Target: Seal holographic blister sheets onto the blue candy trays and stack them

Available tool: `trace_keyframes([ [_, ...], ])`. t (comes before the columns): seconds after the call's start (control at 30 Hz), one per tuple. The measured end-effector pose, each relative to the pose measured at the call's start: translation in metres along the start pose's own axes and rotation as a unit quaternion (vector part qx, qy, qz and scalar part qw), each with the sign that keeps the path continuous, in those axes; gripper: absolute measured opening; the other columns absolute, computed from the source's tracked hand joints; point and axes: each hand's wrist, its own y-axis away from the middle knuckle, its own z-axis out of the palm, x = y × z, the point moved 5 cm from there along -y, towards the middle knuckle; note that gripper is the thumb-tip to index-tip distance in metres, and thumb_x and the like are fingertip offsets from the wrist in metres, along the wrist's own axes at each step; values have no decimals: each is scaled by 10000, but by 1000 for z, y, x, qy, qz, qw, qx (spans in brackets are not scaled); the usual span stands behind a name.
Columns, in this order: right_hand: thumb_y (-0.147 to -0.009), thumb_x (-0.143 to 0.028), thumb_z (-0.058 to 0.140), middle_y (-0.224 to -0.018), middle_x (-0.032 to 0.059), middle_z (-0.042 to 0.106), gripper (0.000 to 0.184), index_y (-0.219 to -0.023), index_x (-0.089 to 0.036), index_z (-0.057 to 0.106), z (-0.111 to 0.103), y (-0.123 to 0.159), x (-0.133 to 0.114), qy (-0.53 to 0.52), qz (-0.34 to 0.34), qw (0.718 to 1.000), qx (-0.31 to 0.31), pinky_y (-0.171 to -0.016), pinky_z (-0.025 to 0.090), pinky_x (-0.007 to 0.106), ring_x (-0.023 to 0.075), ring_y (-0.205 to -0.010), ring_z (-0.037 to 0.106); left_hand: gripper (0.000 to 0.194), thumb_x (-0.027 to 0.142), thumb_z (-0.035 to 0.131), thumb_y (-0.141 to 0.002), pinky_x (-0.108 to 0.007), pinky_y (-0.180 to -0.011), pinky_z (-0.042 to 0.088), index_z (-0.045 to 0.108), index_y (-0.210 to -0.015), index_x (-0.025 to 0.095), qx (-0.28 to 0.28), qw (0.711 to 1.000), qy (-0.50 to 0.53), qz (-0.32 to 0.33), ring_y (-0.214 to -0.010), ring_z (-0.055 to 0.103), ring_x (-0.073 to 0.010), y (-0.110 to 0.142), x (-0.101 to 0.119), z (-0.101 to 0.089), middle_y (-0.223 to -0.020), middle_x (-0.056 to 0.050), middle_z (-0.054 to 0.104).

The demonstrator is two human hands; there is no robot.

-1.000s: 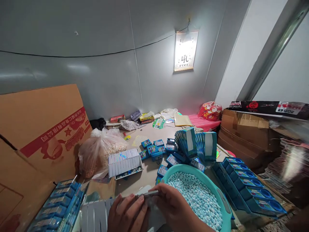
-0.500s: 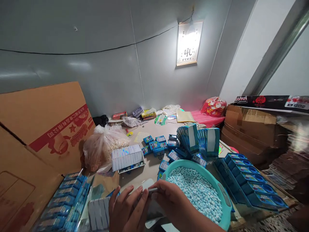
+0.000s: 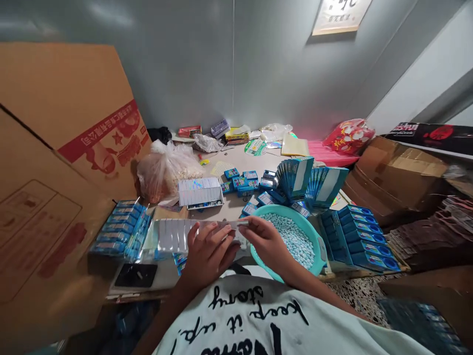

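Just in front of my body, both hands meet over a small flat pale piece (image 3: 240,225), mostly covered by fingers; its kind I cannot make out. My right hand (image 3: 268,244) pinches its right end between thumb and fingers. From the other side, my left hand (image 3: 211,246) has its bent fingers laid over the left part. A row of white flat packs (image 3: 172,236) stands on edge left of my left hand. Close by my right hand is a turquoise basin (image 3: 320,246) full of small pale blue and white tablets (image 3: 295,244).
Behind the hands are a white box of packs (image 3: 201,192), several small blue boxes (image 3: 240,182) and fanned blue cartons (image 3: 295,175). Blue display trays stand left (image 3: 120,227) and right (image 3: 364,236). A tall cardboard box (image 3: 55,197) borders the left; a plastic bag (image 3: 168,172) stands behind.
The view has tilted down, so my shirt and the table's front edge now show. Both hands stay together at the small flat piece, and the left fingers are a little more spread.
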Motion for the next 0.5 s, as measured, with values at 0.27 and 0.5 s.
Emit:
trace_keyframes([
  [0.27, -712, -402, 793, -775, -6, 642, 308, -865, -177, 649, -33, -8, 46, -114, 114, 978, 129, -569, 467, 215, 110, -636, 557, 183, 149, 667, -852, -417, -1130, 358, 682, -997, 261, -89, 979, 184, -10, -1107, 630, -160, 20, -8, 6, -1048, 14, 758],
  [0.5, -707, -542, 596, -815, 47, 637, 466, -977, -162, 577, -139, 26, 147, 130, 123, 896, 406, -614, 525, 323, 187, -696, 608, 222, 394, 740, -764, -324, -813, 528, 684, -807, 184, 19, 750, 345, -565, -829, 665, -193, 123, -101, 22, -826, -53, 715],
])
